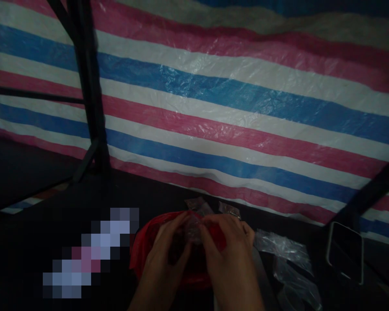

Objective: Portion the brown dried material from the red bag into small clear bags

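Observation:
A small clear plastic bag (193, 229) is pinched between the fingertips of my left hand (167, 248) and my right hand (228, 246). Both hands are closed on its edges, above a red plastic-lined container (138, 248). The inside of the container is dark, and my hands hide much of it. Just behind the container lie a small clear packet (199, 204) and another packet (230, 210) with something dark in it.
Several crumpled clear plastic bags (283, 246) lie on the dark table right of my hands. Farther right is a phone (345, 255). A striped tarpaulin (233, 95) hangs behind, with a dark metal frame (90, 95) at left. A pixelated patch covers part of the left side.

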A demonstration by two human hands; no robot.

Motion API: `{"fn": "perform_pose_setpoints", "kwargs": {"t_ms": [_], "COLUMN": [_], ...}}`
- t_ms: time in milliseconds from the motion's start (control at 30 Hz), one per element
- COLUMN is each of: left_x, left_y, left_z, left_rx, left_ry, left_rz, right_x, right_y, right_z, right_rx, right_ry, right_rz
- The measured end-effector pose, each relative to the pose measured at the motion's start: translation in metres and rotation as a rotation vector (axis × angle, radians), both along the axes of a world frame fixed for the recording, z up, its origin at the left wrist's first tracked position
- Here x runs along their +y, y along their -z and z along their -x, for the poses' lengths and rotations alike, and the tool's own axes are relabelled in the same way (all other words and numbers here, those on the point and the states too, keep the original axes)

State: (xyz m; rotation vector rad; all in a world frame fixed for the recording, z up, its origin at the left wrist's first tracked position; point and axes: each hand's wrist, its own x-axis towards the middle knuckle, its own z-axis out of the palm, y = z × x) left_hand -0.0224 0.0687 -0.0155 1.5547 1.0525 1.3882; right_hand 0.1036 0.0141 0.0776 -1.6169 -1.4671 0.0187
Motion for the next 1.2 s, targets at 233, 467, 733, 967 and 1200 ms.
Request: {"fn": "perform_pose_setpoints", "kwargs": {"t_ms": [233, 467, 733, 967, 1200], "left_x": [0.0, 0.001, 0.001, 0.003, -0.001], "left_y": [-0.003, -0.006, -0.004, -0.009, -0.009], "left_z": [0.003, 0.005, 0.011, 0.014, 0.027], "left_rx": [0.142, 0.176, 0.165, 0.204, 0.368], "left_ry": [0.009, 0.004, 0.077, 0.018, -0.213], "left_rz": [-0.07, -0.098, -0.024, -0.033, -0.247], "right_x": [0.001, 0.002, -0.001, -0.003, -0.005], "right_y": [0.0, 0.002, -0.003, -0.003, -0.015], "right_z": [-0.001, -0.001, -0.003, -0.003, -0.019], "right_rx": [0.001, -0.046, -0.089, -0.071, 0.237], "right_ry": [0.043, 0.028, 0.019, 0.001, 0.137], "right_rz": [-0.012, -0.034, -0.079, -0.043, -0.115]}}
